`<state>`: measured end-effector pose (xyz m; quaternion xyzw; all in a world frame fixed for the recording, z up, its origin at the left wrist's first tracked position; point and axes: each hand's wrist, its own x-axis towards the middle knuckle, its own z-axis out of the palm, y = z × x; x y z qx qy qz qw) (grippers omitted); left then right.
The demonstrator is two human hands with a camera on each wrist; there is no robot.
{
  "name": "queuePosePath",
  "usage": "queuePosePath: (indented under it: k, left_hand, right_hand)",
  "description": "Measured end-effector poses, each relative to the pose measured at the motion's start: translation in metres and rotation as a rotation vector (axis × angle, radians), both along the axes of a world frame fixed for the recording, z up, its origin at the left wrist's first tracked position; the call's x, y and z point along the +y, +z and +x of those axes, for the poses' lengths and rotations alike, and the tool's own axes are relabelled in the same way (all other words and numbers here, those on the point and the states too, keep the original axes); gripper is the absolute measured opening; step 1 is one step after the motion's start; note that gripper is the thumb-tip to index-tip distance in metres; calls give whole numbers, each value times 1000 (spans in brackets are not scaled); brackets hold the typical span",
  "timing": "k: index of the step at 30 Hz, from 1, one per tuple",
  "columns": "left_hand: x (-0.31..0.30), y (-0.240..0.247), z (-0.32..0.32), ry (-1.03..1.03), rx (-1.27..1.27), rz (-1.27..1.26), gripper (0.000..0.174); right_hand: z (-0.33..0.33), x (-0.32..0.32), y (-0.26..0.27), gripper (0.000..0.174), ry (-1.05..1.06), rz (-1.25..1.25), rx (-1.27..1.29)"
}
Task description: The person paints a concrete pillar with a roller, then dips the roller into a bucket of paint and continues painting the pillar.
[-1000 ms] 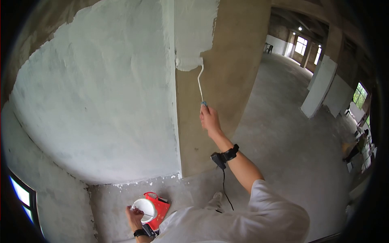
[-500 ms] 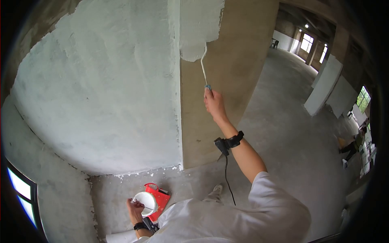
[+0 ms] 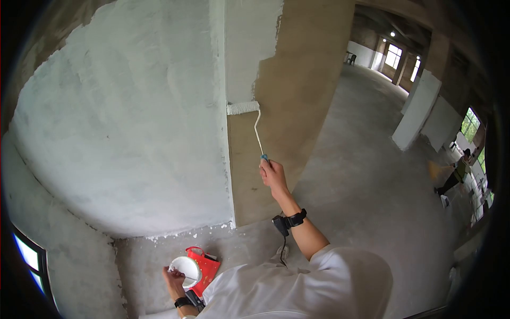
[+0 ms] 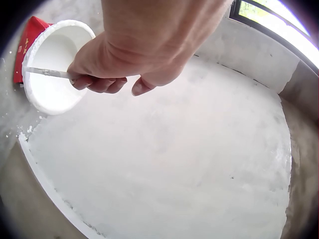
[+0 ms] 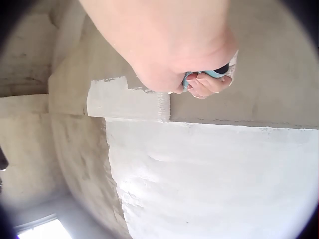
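My right hand [image 3: 274, 175] grips the blue handle [image 5: 212, 74] of a paint roller [image 3: 243, 108], fingers wrapped round it. The white-coated roller lies level against the brown strip of wall [image 3: 297, 80], at the lower end of a fresh white band [image 3: 247, 53]. Low at the left, my left hand [image 3: 173, 279] holds the thin handle [image 4: 50, 72] of a white bucket [image 4: 55, 45], fingers curled round it. White paint coats the bucket's inside and rim. In the right wrist view, my hand hides most of the roller's frame.
A red bag [image 3: 210, 270] is behind the bucket, near the floor. White-coated wall [image 3: 133, 133] meets the brown strip at a vertical corner. White specks dot the floor along the wall's foot. A window [image 3: 29, 255] is at lower left; another person [image 3: 458, 173] stands far right.
The roller first went up into the white band, then came down below its earlier place. The white band now reaches lower on the brown strip. My left hand keeps hold of the bucket.
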<state>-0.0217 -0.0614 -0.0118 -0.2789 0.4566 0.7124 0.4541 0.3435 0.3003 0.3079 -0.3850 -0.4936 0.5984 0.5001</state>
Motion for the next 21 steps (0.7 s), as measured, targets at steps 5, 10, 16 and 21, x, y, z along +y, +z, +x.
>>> queuePosePath:
  k: [5, 10, 16, 21]
  left_hand:
    - [-6, -3, 3, 36, -3, 13, 30]
    - [-5, -23, 5, 0, 11, -14, 32]
    - [-18, -52, -4, 2, 6, -14, 32]
    - [-30, -73, -5, 43, 31, -37, 33]
  right_hand:
    - [10, -8, 8, 20, 18, 58, 30]
    - [21, 1, 35, 18, 5, 164, 57]
    - [34, 32, 88, 27, -199, 490, -91]
    - [45, 68, 128, 31, -393, 904, -291]
